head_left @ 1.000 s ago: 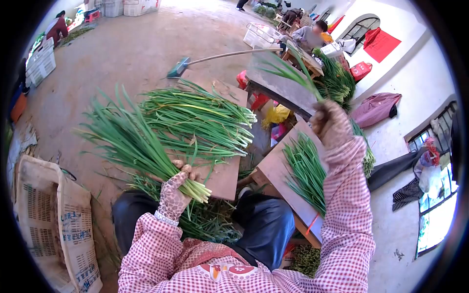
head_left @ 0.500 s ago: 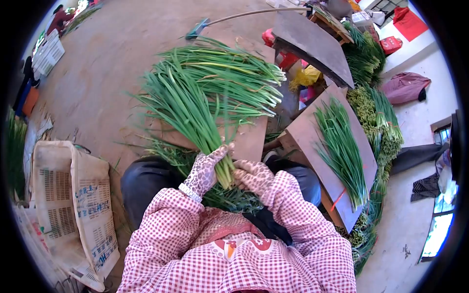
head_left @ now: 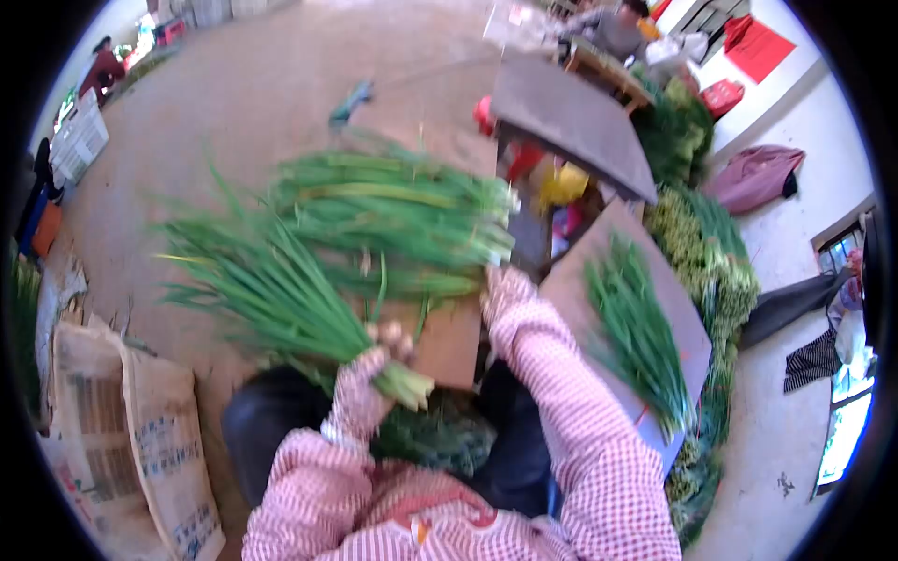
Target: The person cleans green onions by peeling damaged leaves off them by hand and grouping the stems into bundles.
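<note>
A bundle of long green stalks is gripped near its pale ends by my left hand, its leaves fanning to the upper left. My right hand reaches forward to the pale ends of a larger pile of green stalks, lying on a brown board in front of me. Both hands wear patterned gloves. Motion blurs the right fingers, so whether they are closed on any stalk is unclear. To the right, another bunch lies on a tilted board.
At the left stands a white woven sack container. A dark board is at the upper right, with heaped greens along the wall. Loose leaves lie between my knees. Two people sit farther off.
My left hand has moved left and slightly down with its bundle. My right hand has left the bundle and stretched forward to the pile. The view has shifted.
</note>
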`<state>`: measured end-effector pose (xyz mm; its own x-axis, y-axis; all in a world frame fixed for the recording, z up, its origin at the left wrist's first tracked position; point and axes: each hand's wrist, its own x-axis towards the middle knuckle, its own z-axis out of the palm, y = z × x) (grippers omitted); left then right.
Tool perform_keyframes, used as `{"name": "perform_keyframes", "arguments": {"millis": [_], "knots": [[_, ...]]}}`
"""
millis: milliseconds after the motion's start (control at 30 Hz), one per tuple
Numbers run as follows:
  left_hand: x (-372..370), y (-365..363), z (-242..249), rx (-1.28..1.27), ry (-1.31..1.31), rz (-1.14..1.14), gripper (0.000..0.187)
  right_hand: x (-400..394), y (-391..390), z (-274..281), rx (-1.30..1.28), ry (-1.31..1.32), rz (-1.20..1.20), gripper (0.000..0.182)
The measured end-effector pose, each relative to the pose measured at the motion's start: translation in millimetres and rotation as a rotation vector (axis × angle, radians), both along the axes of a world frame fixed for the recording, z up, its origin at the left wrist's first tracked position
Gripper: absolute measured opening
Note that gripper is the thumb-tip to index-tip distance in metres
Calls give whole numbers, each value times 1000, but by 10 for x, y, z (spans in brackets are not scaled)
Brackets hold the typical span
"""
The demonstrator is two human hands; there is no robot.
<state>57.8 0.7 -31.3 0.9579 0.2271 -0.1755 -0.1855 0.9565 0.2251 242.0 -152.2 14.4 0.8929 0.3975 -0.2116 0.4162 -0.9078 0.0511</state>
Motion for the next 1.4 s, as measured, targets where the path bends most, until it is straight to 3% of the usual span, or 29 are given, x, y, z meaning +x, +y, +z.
{"name": "perform_keyframes", "arguments": {"millis": [33, 100, 167, 200, 300, 433, 600, 700, 767, 867, 933, 1067, 1133, 1233, 1300, 1367, 1400], "knots": [[8, -18, -77, -9, 6, 0, 30, 199, -57, -401, 62, -93, -33, 35], [41, -32, -61, -70, 113, 2, 31, 229, -74, -495, 3, -129, -17, 33], [108, -50, -125, -44, 210, -20, 33, 146, 39, -126, -34, 4, -81, 33], [129, -48, -108, -27, 193, -14, 34, 201, 15, -70, -111, 34, 49, 28], [131, -49, -62, -5, 243, 35, 33, 245, -57, 9, -173, 136, 115, 27], [120, 4, 51, 64, 348, 49, 38, 188, -188, 162, -200, 204, 130, 26], [156, 12, -205, 82, 337, 159, 43, 60, -378, 512, -229, 255, 120, 25], [34, 82, 337, 72, 361, 51, 40, 30, -477, 962, -239, 263, 86, 26], [75, 91, 151, 37, 322, 139, 37, 5, -554, 1359, -213, 242, 47, 26], [58, 143, 99, -97, 52, 196, 30, -28, -691, 2053, -86, 160, -38, 27], [24, 235, 179, -3, -7, 228, 29, -82, -771, 2527, 99, 55, -102, 28], [-97, 326, 302, 92, -130, 255, 28, -242, -730, 3196, 770, -231, -126, 35], [-152, 352, 317, 109, -133, 239, 30, -116, -741, 3352, 1158, -178, -188, 37], [-161, 395, 246, 21, -243, 147, 28, -258, -428, 3389, 1071, -313, -257, 38], [-151, 394, 211, 15, -296, 119, 27, -250, -279, 3229, 1046, -162, -182, 38], [-161, 376, 163, -25, -259, 99, 28, -140, -140, 2737, 1045, -21, -145, 36], [-207, 339, 301, 6, -239, 106, 30, -57, -119, 2420, 804, -1, 17, 31]]}}
